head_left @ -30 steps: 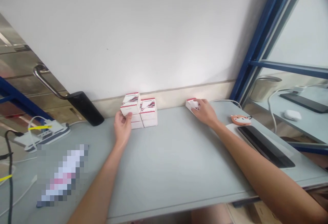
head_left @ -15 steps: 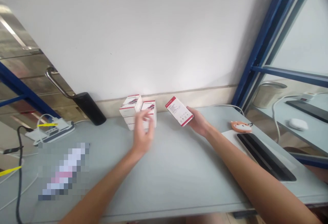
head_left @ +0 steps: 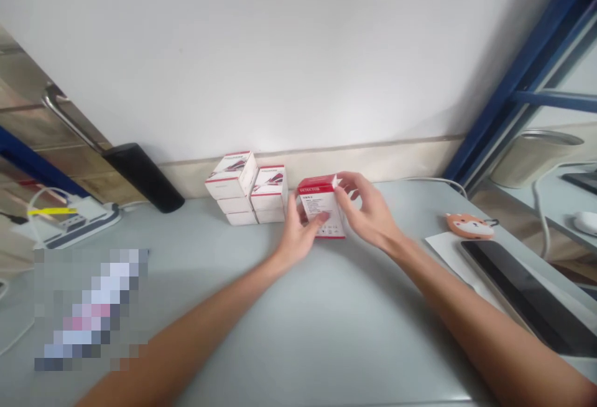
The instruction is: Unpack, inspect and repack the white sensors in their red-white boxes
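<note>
A small white cardboard box (head_left: 318, 201) with a red top and printed text on its front stands upright between my hands. My left hand (head_left: 299, 234) grips its left side, with the thumb across the printed front. At the upper right corner, my right hand (head_left: 370, 211) has its thumb against the side and fingers curled near the top, where a white flap edge shows. Just left are stacked boxes of the same white and red kind: a taller stack (head_left: 231, 177) and a lower stack (head_left: 269, 189) touching it.
On the grey table (head_left: 261, 332), a black cylinder (head_left: 144, 177) leans near the wall, beside a power strip (head_left: 74, 227). A pixelated patch (head_left: 93, 307) covers something at left. To the right lie an orange animal-faced pouch (head_left: 470, 225) and a dark flat device (head_left: 527, 295).
My left hand has moved right from the stacks onto the box. The box has turned more upright, with its red top showing, and my right hand has shifted to its upper corner. The view has shifted.
</note>
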`<state>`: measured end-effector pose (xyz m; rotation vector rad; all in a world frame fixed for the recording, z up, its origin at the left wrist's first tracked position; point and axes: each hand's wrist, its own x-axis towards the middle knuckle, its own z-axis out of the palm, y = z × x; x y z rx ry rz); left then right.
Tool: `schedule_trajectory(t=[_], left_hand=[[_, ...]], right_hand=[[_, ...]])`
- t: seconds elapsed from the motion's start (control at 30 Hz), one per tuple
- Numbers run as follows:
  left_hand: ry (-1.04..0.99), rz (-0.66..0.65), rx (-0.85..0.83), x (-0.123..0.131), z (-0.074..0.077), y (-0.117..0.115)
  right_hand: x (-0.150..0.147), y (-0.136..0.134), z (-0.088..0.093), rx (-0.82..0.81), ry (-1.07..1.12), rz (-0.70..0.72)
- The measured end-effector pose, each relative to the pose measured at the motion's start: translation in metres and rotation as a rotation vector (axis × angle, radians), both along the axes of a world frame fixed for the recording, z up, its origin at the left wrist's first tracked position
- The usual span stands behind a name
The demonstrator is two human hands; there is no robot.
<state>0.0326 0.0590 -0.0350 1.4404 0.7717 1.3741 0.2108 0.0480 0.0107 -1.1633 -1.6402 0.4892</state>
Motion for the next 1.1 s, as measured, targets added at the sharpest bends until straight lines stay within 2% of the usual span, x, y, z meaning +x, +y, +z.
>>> schedule_trajectory(t=[0.1, 0.23, 0.33, 0.43, 0.5, 0.57, 0.67, 0.73, 0.8, 0.87, 0.97, 1.03, 1.1], left_hand=[[0.046, 0.092, 0.102, -0.002, -0.005, -0.001], [0.124, 0.123, 0.162, -0.004, -0.007, 0.000], [0.170, 0.114, 0.217, -0.006, -0.010, -0.001], [0.282, 0.145, 0.354, -0.009, -0.015, -0.002], [0.361, 0.202, 0.545, -0.011, -0.016, -0.003], [0.398, 0.290, 0.793, -0.013, -0.014, -0.003], [0.482, 0.399, 1.107, -0.017, -0.006, -0.006], [0.632, 0.368, 1.169, -0.021, -0.001, -0.010], [0.768, 0.234, 1.146, -0.024, 0.003, -0.013], [0.801, 0.134, 1.112, -0.027, 0.005, -0.015], [0.709, 0.190, 1.059, -0.026, 0.005, -0.015], [0.599, 0.224, 1.008, -0.023, 0.004, -0.014], [0.476, 0.214, 0.942, -0.020, 0.001, -0.013]], right_hand=[[0.001, -0.005, 0.000, 0.106, -0.207, 0.029], [0.001, -0.006, -0.004, 0.160, -0.300, 0.018], [0.001, -0.006, -0.001, 0.183, -0.264, -0.028], [0.001, -0.009, 0.008, 0.181, -0.103, -0.078], [0.000, -0.011, 0.014, 0.117, 0.053, -0.125], [-0.002, -0.012, 0.019, -0.009, 0.206, -0.110], [-0.005, -0.010, 0.022, -0.259, 0.408, 0.086], [-0.006, -0.010, 0.021, -0.430, 0.486, 0.235], [-0.008, -0.009, 0.021, -0.513, 0.489, 0.296], [-0.008, -0.010, 0.021, -0.390, 0.447, 0.204], [-0.006, -0.014, 0.023, 0.059, 0.270, 0.023], [-0.004, -0.019, 0.025, 0.301, 0.042, 0.055], [-0.003, -0.024, 0.026, 0.417, -0.193, 0.151]])
